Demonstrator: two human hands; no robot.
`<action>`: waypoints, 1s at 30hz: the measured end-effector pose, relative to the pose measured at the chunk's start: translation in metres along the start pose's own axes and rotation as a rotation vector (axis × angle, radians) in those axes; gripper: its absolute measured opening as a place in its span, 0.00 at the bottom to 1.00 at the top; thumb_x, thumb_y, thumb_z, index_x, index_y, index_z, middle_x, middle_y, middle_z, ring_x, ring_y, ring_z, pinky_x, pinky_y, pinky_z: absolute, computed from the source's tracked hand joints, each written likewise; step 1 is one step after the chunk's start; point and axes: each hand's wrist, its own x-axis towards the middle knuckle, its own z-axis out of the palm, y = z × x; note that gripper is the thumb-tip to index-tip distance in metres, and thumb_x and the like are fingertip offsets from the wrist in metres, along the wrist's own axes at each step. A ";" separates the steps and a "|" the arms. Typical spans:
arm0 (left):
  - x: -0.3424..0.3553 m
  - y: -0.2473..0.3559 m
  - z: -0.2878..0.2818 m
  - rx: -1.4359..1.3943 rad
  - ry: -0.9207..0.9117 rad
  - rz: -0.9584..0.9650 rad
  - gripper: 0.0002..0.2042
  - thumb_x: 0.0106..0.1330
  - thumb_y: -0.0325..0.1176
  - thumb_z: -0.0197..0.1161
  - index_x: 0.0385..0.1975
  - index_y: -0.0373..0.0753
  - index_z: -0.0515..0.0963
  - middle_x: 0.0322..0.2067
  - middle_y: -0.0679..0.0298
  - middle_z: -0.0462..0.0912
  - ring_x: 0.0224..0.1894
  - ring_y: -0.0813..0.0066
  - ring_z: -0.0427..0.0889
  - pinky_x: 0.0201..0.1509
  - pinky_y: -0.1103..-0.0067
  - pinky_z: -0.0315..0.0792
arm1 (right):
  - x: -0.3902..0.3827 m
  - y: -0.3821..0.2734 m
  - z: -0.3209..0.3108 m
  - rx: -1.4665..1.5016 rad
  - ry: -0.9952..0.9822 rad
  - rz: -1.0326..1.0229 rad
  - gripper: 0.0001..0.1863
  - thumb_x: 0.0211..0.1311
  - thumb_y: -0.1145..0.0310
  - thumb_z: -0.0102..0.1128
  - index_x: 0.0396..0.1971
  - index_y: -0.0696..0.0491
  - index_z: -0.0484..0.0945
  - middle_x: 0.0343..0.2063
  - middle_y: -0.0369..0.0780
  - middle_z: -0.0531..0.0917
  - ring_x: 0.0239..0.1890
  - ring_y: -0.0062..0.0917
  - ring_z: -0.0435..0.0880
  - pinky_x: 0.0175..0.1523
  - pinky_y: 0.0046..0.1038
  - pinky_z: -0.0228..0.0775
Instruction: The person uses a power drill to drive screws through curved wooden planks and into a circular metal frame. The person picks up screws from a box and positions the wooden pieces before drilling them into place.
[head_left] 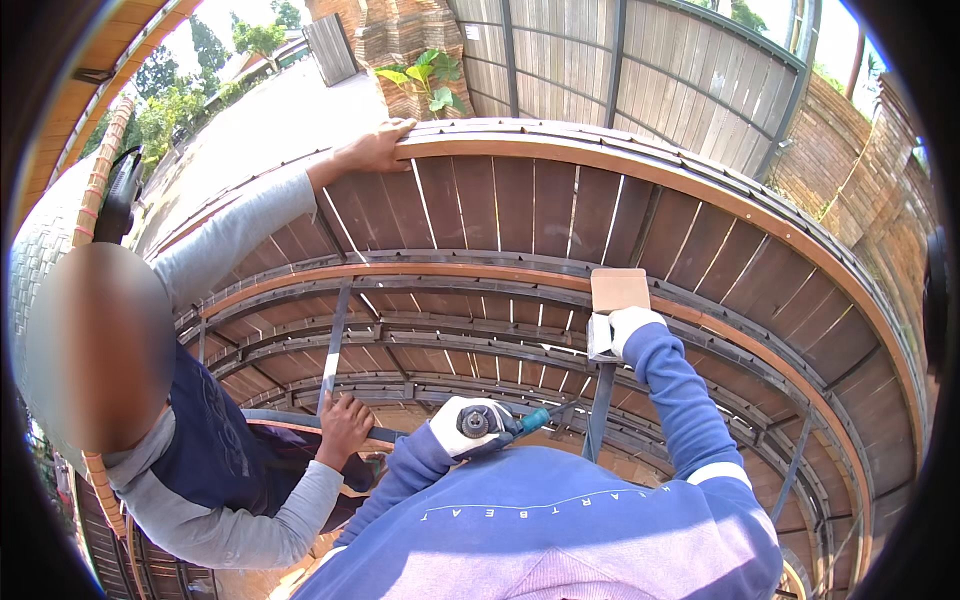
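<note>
My left hand (457,428), in a white glove, is wrapped round a black and teal power drill (533,420) close to my chest. A round black part of the drill faces up beside the fingers. Farther forward and to the right, my gloved right hand (636,326) grips a small cardboard box (620,290), its brown flap raised. The box is by the curved middle rail (540,278), over a dark upright post (600,410); whether it touches them I cannot tell. What the box contains is hidden.
A co-worker on the left has one hand (376,147) on the curved top rail (600,150) and the other hand (346,428) by a dark metal post (335,350). Curved rows of dark slats surround us. Beyond stand a tall slatted gate (660,80) and a brick wall (850,150).
</note>
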 end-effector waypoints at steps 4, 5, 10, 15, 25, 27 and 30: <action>0.007 -0.007 0.000 -0.094 -0.030 0.019 0.09 0.62 0.29 0.76 0.39 0.34 0.86 0.39 0.58 0.89 0.43 0.70 0.87 0.52 0.72 0.80 | -0.006 0.004 0.001 0.062 0.044 -0.011 0.13 0.64 0.61 0.60 0.44 0.47 0.89 0.42 0.43 0.91 0.48 0.39 0.90 0.56 0.40 0.81; 0.009 -0.007 -0.001 -0.081 -0.025 0.019 0.08 0.62 0.29 0.76 0.37 0.34 0.86 0.39 0.57 0.89 0.43 0.68 0.87 0.53 0.70 0.80 | -0.009 0.007 0.002 0.094 0.071 -0.003 0.13 0.65 0.62 0.59 0.43 0.47 0.89 0.42 0.43 0.91 0.48 0.39 0.90 0.56 0.40 0.81; 0.018 -0.002 0.003 0.002 -0.022 -0.073 0.07 0.62 0.29 0.74 0.33 0.34 0.85 0.40 0.55 0.89 0.45 0.65 0.87 0.54 0.69 0.79 | -0.011 0.004 0.007 0.120 0.103 0.056 0.14 0.69 0.62 0.55 0.43 0.49 0.88 0.40 0.45 0.91 0.46 0.41 0.90 0.52 0.42 0.82; 0.023 -0.011 -0.007 -0.029 -0.090 -0.038 0.08 0.64 0.30 0.74 0.35 0.32 0.84 0.43 0.52 0.88 0.47 0.65 0.86 0.53 0.71 0.78 | -0.020 0.004 0.011 0.182 0.227 0.087 0.13 0.69 0.63 0.54 0.43 0.49 0.87 0.40 0.44 0.90 0.44 0.42 0.90 0.51 0.44 0.82; 0.031 -0.010 0.000 0.014 -0.084 -0.031 0.07 0.64 0.29 0.72 0.35 0.33 0.84 0.42 0.54 0.88 0.44 0.68 0.86 0.50 0.73 0.79 | -0.024 0.032 0.038 0.373 0.483 0.027 0.11 0.66 0.67 0.57 0.43 0.49 0.86 0.37 0.47 0.89 0.42 0.45 0.89 0.50 0.43 0.80; 0.022 0.004 0.012 0.036 -0.006 -0.126 0.06 0.63 0.28 0.72 0.35 0.33 0.84 0.42 0.54 0.88 0.44 0.68 0.86 0.50 0.73 0.79 | -0.021 0.035 0.039 0.498 0.482 0.040 0.11 0.63 0.71 0.60 0.44 0.49 0.86 0.37 0.49 0.89 0.42 0.46 0.88 0.51 0.43 0.80; 0.018 0.008 0.013 0.016 0.009 -0.117 0.08 0.65 0.31 0.71 0.36 0.32 0.85 0.41 0.55 0.88 0.43 0.67 0.86 0.52 0.71 0.80 | -0.023 0.039 0.029 0.671 0.494 0.039 0.14 0.62 0.76 0.58 0.46 0.54 0.85 0.38 0.49 0.89 0.42 0.41 0.89 0.51 0.37 0.82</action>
